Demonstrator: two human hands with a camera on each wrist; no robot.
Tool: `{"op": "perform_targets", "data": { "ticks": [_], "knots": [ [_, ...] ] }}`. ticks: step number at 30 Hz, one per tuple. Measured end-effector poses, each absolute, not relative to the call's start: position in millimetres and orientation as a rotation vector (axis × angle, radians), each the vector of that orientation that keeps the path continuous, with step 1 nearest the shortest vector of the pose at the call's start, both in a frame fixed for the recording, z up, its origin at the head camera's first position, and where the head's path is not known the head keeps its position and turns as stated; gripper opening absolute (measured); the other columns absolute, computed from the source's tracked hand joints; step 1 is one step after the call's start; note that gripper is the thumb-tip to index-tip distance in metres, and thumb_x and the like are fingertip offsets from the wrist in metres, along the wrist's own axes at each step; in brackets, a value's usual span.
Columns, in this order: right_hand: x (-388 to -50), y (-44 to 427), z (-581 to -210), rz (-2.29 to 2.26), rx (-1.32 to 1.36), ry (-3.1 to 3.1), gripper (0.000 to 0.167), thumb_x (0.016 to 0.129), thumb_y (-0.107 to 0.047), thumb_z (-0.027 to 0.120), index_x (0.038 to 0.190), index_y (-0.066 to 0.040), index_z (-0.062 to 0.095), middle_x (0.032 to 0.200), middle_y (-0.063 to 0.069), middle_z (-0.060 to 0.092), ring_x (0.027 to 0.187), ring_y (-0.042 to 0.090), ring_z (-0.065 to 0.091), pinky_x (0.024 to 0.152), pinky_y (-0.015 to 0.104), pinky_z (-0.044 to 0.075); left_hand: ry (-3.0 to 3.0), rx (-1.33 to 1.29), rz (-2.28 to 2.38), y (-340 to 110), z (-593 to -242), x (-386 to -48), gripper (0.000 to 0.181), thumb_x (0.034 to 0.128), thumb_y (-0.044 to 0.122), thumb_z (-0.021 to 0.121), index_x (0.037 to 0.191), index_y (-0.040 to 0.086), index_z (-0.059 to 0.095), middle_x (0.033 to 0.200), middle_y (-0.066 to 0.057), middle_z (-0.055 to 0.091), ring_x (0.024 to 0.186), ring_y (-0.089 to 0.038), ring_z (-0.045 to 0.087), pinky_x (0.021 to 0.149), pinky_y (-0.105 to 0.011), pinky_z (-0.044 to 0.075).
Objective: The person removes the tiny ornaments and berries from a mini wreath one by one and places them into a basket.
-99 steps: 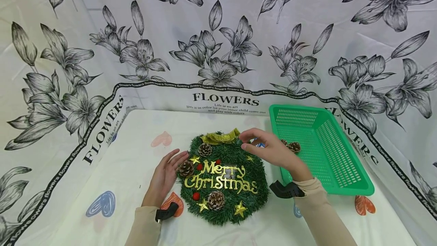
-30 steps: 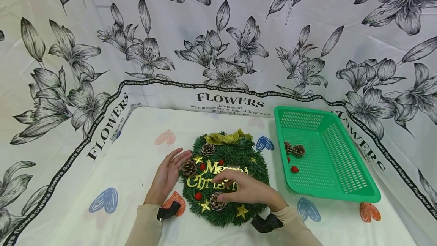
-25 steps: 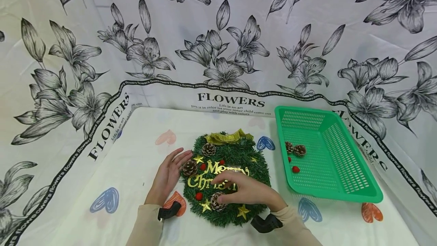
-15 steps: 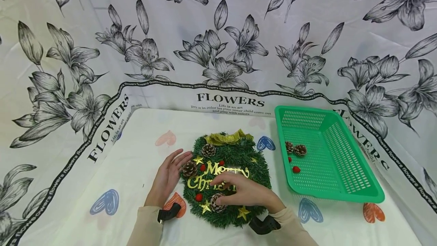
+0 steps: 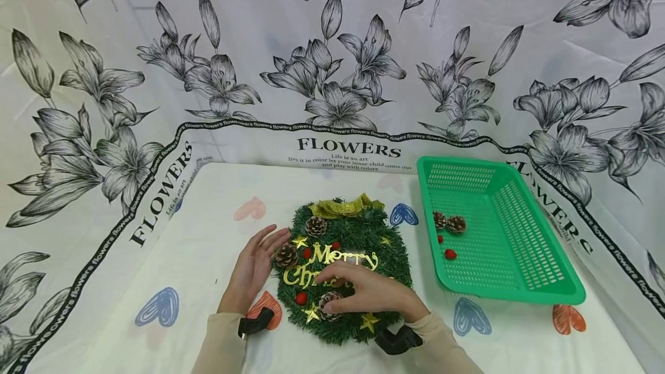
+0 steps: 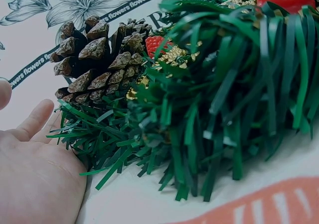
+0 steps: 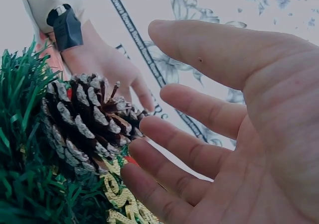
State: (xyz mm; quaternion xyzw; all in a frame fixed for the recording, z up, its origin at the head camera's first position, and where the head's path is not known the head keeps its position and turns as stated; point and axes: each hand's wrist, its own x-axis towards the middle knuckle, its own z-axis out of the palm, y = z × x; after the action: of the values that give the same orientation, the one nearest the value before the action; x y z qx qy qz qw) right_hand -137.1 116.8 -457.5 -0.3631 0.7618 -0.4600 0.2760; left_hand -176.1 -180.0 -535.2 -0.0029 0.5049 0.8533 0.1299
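A green Christmas wreath (image 5: pixel 366 228) lies flat on the table, with gold "Merry Christmas" lettering (image 5: pixel 322 254), gold stars, red berries and pinecones on it. My left hand (image 5: pixel 251 273) rests beside the wreath's left edge, its fingers extended near a pinecone (image 6: pixel 94 59). Above the wreath's lower middle is my right hand (image 5: pixel 369 291), covering part of the lettering. Its fingers are gently bent and spread, with nothing between them in the right wrist view. Close to its fingertips is another pinecone (image 7: pixel 79 124) fixed on the wreath. A gold ribbon (image 5: pixel 345 208) lies along the wreath's top.
To the right stands a green plastic basket (image 5: pixel 509 294) holding pinecones (image 5: pixel 456 224) and red berries (image 5: pixel 450 254). The white tablecloth (image 5: pixel 208 218) has printed hearts. A floral curtain (image 5: pixel 228 149) closes off the back and sides.
Since the earliest frame, my right hand has come down from the wreath's upper right to its lower middle, uncovering berries in the basket. During the last second it shifts slightly left. My left hand stays put.
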Motion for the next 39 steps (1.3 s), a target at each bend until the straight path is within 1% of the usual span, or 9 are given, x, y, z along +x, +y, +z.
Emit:
{"op": "perform_targets", "data": {
  "ticks": [7,10,14,19,24,28,31,35,39],
  "knots": [
    [-134.8,117.1,-460.1,-1.222,-0.906,2.039,0.050,0.097,-0.035,0.071,0.141,-0.018,0.057,0.143,-0.004,0.056,0.131,0.021,0.055,0.107,0.032,0.049,1.467,0.016,2.466,-179.5,-531.9,-175.4,0.063,0.1122,0.044,0.029,0.160,0.005,0.019,0.161,-0.017,0.040,0.141,-0.018,0.051,0.125,-0.058,-0.015],
    [-135.1,116.9,-462.7,-1.223,-0.927,2.048,0.049,0.097,-0.034,0.071,0.141,-0.017,0.058,0.142,-0.003,0.057,0.129,0.020,0.056,0.104,0.032,0.050,1.460,0.022,2.471,-180.4,-531.5,-176.0,0.062,0.1125,0.043,0.028,0.160,0.004,0.018,0.161,-0.018,0.039,0.142,-0.019,0.049,0.125,-0.057,-0.015],
    [-134.3,115.2,-467.7,-1.242,-0.978,2.016,0.048,0.098,-0.033,0.069,0.141,-0.016,0.056,0.142,-0.001,0.057,0.126,0.017,0.057,0.103,0.030,0.050,1.465,0.019,2.465,-181.8,-532.6,-177.0,0.062,0.1126,0.043,0.028,0.160,0.005,0.018,0.160,-0.016,0.041,0.141,-0.017,0.051,0.124,-0.059,-0.016],
    [-132.5,113.6,-470.6,-1.238,-0.980,1.992,0.049,0.098,-0.036,0.069,0.141,-0.018,0.056,0.143,-0.003,0.056,0.128,0.015,0.056,0.105,0.030,0.049,1.466,0.021,2.462,-182.6,-533.6,-177.0,0.062,0.1128,0.042,0.026,0.160,0.004,0.015,0.160,-0.015,0.042,0.136,-0.013,0.055,0.123,-0.060,-0.016],
    [-132.2,114.3,-468.9,-1.215,-0.955,2.016,0.048,0.097,-0.037,0.069,0.140,-0.019,0.057,0.143,-0.004,0.056,0.128,0.014,0.056,0.105,0.030,0.049,1.442,0.029,2.471,-181.5,-533.4,-177.3,0.062,0.1130,0.042,0.025,0.161,0.004,0.013,0.158,-0.013,0.045,0.137,-0.013,0.054,0.123,-0.058,-0.017],
    [-131.8,114.5,-469.8,-1.208,-0.951,2.017,0.048,0.098,-0.037,0.069,0.140,-0.019,0.057,0.144,-0.004,0.056,0.128,0.014,0.056,0.104,0.030,0.049,1.421,0.035,2.485,-181.1,-534.0,-177.2,0.062,0.1133,0.041,0.024,0.161,0.003,0.013,0.158,-0.014,0.045,0.137,-0.014,0.055,0.124,-0.056,-0.018],
    [-132.1,114.9,-471.1,-1.201,-0.947,2.012,0.048,0.098,-0.037,0.069,0.140,-0.019,0.057,0.143,-0.004,0.057,0.127,0.010,0.056,0.103,0.029,0.049,1.407,0.033,2.492,-180.8,-534.6,-177.0,0.062,0.1132,0.041,0.025,0.161,0.003,0.013,0.158,-0.014,0.045,0.137,-0.015,0.055,0.125,-0.055,-0.016],
    [-132.9,115.2,-472.8,-1.197,-0.923,1.989,0.047,0.097,-0.036,0.069,0.140,-0.021,0.057,0.141,-0.005,0.058,0.123,0.004,0.055,0.102,0.028,0.049,1.393,0.029,2.496,-180.8,-535.3,-177.1,0.062,0.1131,0.041,0.025,0.160,0.003,0.013,0.156,-0.011,0.048,0.137,-0.014,0.055,0.126,-0.053,-0.014],
    [-133.5,116.0,-474.6,-1.206,-0.942,1.969,0.047,0.098,-0.034,0.070,0.141,-0.019,0.057,0.141,-0.003,0.057,0.124,0.005,0.055,0.104,0.028,0.048,1.394,0.032,2.496,-180.7,-534.4,-177.7,0.061,0.1132,0.041,0.026,0.160,0.004,0.014,0.158,-0.012,0.046,0.141,-0.017,0.051,0.126,-0.051,-0.016]
  ]
}}
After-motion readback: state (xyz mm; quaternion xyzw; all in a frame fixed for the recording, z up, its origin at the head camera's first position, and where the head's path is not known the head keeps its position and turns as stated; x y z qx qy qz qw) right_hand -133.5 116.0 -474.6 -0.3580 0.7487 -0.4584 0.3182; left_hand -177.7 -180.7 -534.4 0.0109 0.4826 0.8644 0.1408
